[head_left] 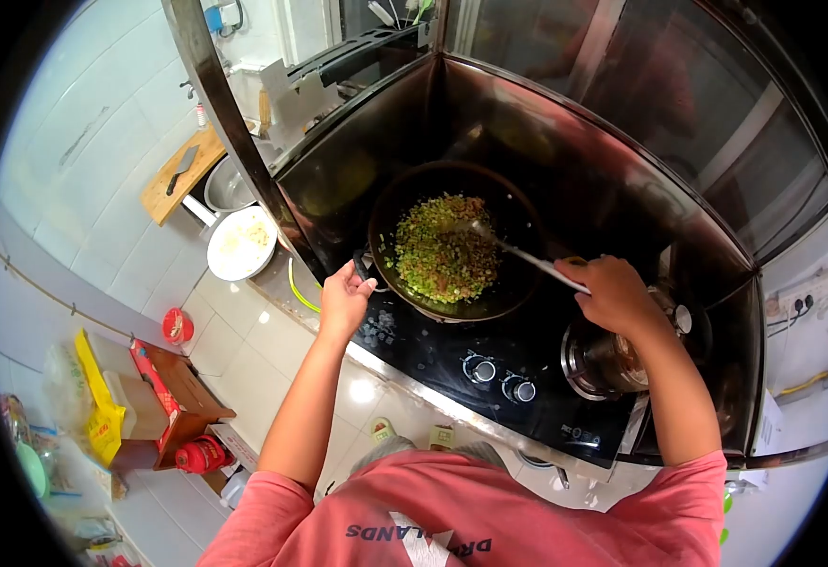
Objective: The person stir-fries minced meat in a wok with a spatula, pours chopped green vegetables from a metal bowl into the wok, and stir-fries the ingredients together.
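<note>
A dark wok (pixel 518 213) sits on the left burner of the black gas stove (pixel 433 348). Chopped green vegetables mixed with brown bits (pixel 437 255) lie in the bottom of the wok. My left hand (pixel 343 295) grips the wok's side handle (pixel 365 268) at its left rim. In my right hand (pixel 607 288) is the handle of a metal spatula (pixel 527 255), which reaches down leftward into the food. The spatula's head is partly buried in the chopped food, so its full shape is hidden.
Two stove knobs (pixel 499 378) face me. A metal pot (pixel 612 354) stands on the right burner below my right forearm. Metal splash panels (pixel 603 156) surround the stove. At left are a white pan (pixel 242 244), a metal bowl (pixel 229 185) and a knife (pixel 183 165) on a cutting board (pixel 161 194).
</note>
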Demonstrator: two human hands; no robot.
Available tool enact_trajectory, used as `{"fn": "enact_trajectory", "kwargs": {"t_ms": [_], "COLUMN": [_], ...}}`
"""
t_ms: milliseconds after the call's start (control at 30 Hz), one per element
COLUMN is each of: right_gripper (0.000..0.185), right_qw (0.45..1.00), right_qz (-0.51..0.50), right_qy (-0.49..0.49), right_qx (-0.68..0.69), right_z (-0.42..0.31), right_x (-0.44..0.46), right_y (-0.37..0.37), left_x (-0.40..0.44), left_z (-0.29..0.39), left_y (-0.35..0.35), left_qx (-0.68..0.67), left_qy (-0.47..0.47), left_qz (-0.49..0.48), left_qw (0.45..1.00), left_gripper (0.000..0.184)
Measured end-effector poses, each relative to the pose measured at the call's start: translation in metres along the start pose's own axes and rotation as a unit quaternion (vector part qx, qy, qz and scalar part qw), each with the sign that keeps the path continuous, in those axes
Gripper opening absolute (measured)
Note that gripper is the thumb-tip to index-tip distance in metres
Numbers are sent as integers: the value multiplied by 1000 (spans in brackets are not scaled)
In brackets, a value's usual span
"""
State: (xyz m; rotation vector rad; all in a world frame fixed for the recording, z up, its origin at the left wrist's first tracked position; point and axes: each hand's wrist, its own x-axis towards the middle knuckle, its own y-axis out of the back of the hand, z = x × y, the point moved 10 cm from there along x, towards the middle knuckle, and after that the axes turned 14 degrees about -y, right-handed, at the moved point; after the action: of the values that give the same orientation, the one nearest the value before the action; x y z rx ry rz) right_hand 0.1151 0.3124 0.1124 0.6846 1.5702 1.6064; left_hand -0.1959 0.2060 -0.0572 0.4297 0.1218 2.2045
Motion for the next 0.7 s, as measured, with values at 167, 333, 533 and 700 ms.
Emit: {"fn": "enact_trajectory", "kwargs": {"t_ms": [167, 333, 533, 700], "right_gripper": [41, 32, 41, 42], "right_qw": [987, 973, 992, 995], "right_qz": [9, 13, -29, -39], "right_qy": [-107, -26, 13, 26], "right_qx": [116, 228, 124, 91], "right_z": [4, -23, -27, -30], "right_x": [24, 31, -53, -81], "right_y": [-18, -63, -29, -30], "left_x": [-3, -2, -5, -6], "left_z": [4, -1, 10, 11], "left_y": [0, 1, 1, 6], "left_qx": [2, 14, 8, 56], "left_qy": [3, -22, -2, -2], "left_qz": [-6, 1, -8, 17], "left_qw": [1000, 1000, 1000, 998], "left_gripper": [42, 48, 50, 53]}}
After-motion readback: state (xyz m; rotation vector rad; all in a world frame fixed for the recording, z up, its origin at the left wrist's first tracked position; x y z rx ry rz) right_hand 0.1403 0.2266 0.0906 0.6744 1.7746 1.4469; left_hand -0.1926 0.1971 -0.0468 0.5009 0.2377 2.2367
